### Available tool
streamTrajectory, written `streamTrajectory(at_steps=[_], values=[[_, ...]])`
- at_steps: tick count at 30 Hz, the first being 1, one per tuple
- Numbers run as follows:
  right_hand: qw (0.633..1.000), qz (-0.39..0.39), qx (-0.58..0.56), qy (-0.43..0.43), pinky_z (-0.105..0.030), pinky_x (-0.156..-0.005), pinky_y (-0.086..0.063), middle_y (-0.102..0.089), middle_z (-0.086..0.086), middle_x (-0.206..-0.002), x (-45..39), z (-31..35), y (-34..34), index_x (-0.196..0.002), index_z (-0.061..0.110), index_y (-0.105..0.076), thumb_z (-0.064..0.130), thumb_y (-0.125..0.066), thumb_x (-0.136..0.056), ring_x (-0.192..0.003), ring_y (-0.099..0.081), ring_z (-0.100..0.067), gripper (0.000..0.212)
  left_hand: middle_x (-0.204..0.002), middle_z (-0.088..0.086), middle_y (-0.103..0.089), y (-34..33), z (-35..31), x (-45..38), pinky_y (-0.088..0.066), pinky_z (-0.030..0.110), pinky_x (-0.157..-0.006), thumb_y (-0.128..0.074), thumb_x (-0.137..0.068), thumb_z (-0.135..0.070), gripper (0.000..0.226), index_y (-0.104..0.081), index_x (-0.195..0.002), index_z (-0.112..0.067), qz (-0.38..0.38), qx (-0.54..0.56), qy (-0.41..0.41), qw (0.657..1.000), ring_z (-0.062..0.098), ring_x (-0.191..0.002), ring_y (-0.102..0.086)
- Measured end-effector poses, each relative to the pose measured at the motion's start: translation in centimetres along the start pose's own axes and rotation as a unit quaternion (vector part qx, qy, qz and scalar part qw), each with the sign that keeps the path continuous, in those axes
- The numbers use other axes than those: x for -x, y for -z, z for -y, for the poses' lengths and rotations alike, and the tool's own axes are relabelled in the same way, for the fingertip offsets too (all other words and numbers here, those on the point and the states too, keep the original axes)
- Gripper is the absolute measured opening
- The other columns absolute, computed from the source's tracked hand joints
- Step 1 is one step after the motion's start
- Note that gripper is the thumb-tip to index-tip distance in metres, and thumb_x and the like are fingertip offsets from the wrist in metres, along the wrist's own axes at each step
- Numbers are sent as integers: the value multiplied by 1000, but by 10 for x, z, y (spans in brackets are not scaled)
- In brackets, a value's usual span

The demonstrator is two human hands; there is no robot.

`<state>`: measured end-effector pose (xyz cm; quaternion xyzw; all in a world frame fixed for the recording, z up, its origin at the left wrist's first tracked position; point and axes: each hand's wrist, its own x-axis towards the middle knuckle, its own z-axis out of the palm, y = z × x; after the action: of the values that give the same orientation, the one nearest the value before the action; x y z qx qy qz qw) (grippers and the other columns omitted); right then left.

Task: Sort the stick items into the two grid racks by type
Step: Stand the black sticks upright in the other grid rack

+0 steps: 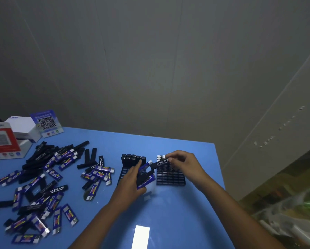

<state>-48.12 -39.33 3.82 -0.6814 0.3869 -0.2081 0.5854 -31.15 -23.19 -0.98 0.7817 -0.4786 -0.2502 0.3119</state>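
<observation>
- A loose heap of sticks (42, 178), black and blue mixed, sprawls across the desk's (177, 212) left side, waiting to be sorted.
- The left hand (132, 180) clutches several sticks as a ready supply, over the left rack (130, 164) with its back row of black ones.
- The right hand (183, 162) pinches a black stick (162, 163) lying crosswise above the right rack (170, 175), probably aiming for a cell.

Back left corner of the blue table (168, 212) has a white box (22, 125), a red-and-white QR stand (1, 139) in front of it, and a blue QR code card (47, 123) propped just beside, grey wall (150, 60) behind
</observation>
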Motion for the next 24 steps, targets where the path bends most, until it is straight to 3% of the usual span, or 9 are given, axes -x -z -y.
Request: streamTrajectory(at_steps=[4, 9, 12, 17, 20, 24], values=[[1000, -9, 24, -8, -29, -80, -56, -76, 2, -85, -7, 3, -9, -90, 24, -78, 16, -74, -89, -81, -71, -13, 8, -140, -5, -44, 14, 8, 3, -43, 22, -88, -73, -81, -16, 96, -15, -155, -30, -25, -1, 19, 1000, 14, -121, -49], [999, 3, 19, -33, -31, -79, -55, -77, -2, -83, -16, 6, -29, -89, 13, -71, 10, -74, -87, -78, -71, -13, 5, -140, -3, -44, 35, 22, 5, -38, 17, -87, -74, -82, -11, 94, -17, -155, -26, -45, 1, 34, 998, 5, -117, -44], [999, 30, -24, -37, -33, -84, -56, -74, -10, -92, -17, 10, -44, -103, 10, -64, 0, -70, -86, -86, -74, -23, 21, -141, -3, -43, 47, 30, 6, -36, 16, -89, -74, -82, -10, 93, -17, -155, -26, -48, 6, 38, 998, 9, -123, -45], [995, 103, -6, 9, -46, -92, -54, -61, -8, -96, -20, 10, -65, -133, 45, -50, 4, -69, -87, -92, -72, -33, 65, -146, -2, -41, 66, 42, 4, -40, 24, -98, -74, -83, -11, 94, -16, -155, -27, -38, 7, 48, 998, 16, -132, -43], [990, 141, 7, -2, -35, -94, -52, -55, -7, -101, -22, 13, -77, -142, 44, -45, 2, -64, -94, -93, -73, -28, 67, -147, -3, -40, 76, 50, 2, -42, 29, -101, -73, -83, -13, 94, -15, -155, -30, -32, 15, 50, 998, 15, -132, -42], [989, 144, -6, -40, -41, -101, -53, -56, -14, -119, -22, 16, -94, -145, 34, -47, -1, -57, -97, -90, -69, -23, 60, -145, -6, -40, 88, 61, 1, -41, 22, -96, -72, -83, -12, 92, -17, -155, -29, -33, 21, 42, 998, 12, -129, -44]])
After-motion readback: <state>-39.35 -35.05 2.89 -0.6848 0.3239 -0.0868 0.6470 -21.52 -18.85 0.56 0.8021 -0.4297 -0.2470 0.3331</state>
